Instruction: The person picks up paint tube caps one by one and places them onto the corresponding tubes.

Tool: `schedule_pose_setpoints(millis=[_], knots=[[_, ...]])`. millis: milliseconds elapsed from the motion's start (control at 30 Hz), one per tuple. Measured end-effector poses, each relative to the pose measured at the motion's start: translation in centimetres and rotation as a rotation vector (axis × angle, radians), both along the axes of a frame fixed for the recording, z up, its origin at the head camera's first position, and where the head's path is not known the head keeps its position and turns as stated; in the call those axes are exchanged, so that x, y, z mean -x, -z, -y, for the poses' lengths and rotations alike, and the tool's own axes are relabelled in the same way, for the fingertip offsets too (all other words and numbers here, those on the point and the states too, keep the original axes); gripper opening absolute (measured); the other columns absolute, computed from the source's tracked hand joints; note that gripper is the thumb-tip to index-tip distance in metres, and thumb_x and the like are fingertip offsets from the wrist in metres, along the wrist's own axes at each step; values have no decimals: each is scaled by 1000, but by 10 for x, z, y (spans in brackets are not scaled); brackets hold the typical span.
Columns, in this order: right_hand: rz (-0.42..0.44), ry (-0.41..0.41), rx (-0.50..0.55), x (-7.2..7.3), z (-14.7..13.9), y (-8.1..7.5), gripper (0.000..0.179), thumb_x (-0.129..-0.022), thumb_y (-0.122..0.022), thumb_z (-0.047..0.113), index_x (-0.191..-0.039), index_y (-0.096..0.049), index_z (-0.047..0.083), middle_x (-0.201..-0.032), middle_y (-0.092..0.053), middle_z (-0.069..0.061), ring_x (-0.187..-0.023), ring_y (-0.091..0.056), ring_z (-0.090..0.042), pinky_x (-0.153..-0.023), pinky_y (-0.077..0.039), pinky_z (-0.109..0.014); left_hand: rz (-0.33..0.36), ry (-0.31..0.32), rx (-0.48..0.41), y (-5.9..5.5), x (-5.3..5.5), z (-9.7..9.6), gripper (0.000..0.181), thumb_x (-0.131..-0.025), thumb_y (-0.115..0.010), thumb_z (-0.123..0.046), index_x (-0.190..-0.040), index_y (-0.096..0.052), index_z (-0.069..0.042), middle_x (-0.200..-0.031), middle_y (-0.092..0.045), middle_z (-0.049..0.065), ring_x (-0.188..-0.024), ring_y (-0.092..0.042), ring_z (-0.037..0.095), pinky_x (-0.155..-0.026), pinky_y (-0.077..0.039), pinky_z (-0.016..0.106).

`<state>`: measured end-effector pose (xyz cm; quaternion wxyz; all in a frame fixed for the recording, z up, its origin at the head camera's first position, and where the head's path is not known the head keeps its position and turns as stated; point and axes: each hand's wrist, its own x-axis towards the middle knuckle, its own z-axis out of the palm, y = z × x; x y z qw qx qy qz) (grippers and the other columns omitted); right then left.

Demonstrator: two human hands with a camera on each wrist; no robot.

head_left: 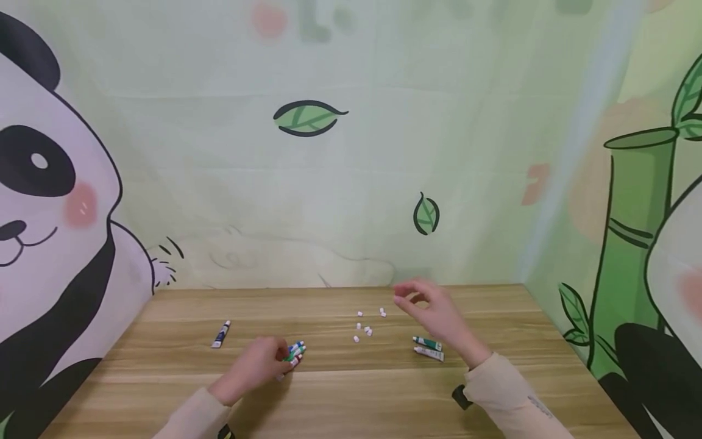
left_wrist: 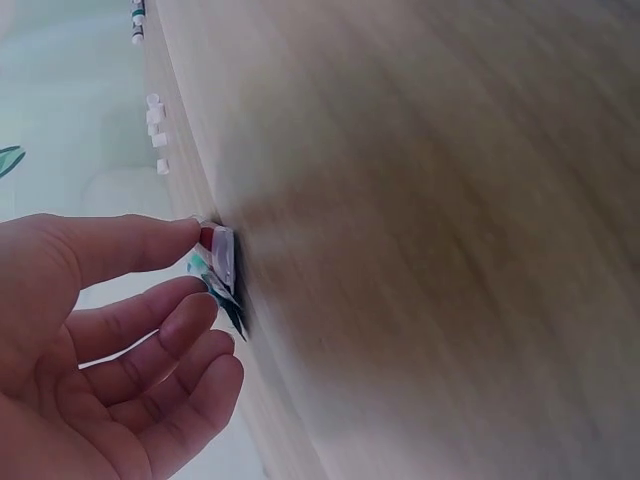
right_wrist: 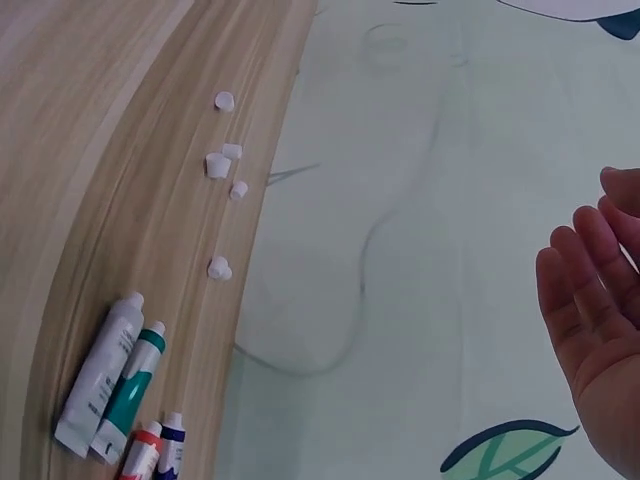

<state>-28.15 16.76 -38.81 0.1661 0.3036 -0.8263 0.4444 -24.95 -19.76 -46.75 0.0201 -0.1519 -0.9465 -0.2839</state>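
My left hand (head_left: 262, 361) is low over a small bunch of paint tubes (head_left: 297, 350) with blue, green and red bands. Its thumb and forefinger pinch at a red-banded paint tube (left_wrist: 208, 238) in the left wrist view, with a green one (left_wrist: 197, 264) close by. Raised above the back right of the table, my right hand (head_left: 433, 308) has loosely bent fingers and nothing visible in them. Below it lie a green paint tube (head_left: 427, 343) and a white paint tube (head_left: 429, 353), side by side. Several small white cap-like pieces (head_left: 359, 326) are scattered to its left.
A dark blue paint tube (head_left: 222, 335) lies alone at the left of the wooden table (head_left: 351, 396). In the right wrist view, a red tube (right_wrist: 143, 452) and a navy tube (right_wrist: 171, 445) lie beyond the green one. A printed cloth backdrop (head_left: 351, 201) borders the table.
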Motion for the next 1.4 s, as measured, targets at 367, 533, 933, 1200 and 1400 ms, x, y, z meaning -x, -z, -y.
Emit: schedule_pose_setpoints(millis=[367,533,933,1200,1400], knots=[[106,-22,-83,9,21,11,24,-95,-71,19,-117,-71,7,-110,-71,-4,-100,-65,-19,-85,-54,-36,7,-11,12,2,1,0,16,-82,-81,-10,-80,-66,-7,-68,-58,-4,-57,-50,10,-49,-41,23],[127,-61,-161,15,31,18,21,-96,-69,16,-115,-72,6,-106,-72,-3,-98,-65,-19,-81,-55,-32,-7,-3,16,0,0,0,17,-81,-81,-9,-79,-65,-7,-66,-56,-4,-56,-49,10,-49,-39,24],[161,-142,-331,23,58,40,17,-95,-71,15,-110,-72,7,-99,-70,2,-92,-64,-14,-80,-54,-33,11,26,2,3,1,-3,15,-81,-81,-8,-81,-66,-6,-68,-58,-4,-56,-51,10,-48,-42,23],[207,-159,-389,27,65,54,22,-92,-73,13,-110,-72,0,-96,-70,-1,-90,-64,-17,-78,-52,-33,9,-7,27,4,-1,-5,17,-80,-82,-8,-79,-64,-7,-68,-58,-4,-57,-51,11,-49,-42,24],[241,-160,-381,32,69,59,23,-92,-73,9,-111,-70,-3,-100,-70,-8,-91,-64,-21,-79,-52,-36,14,-13,22,4,1,-6,19,-80,-81,-9,-77,-63,-10,-68,-58,-5,-57,-52,11,-49,-42,24]])
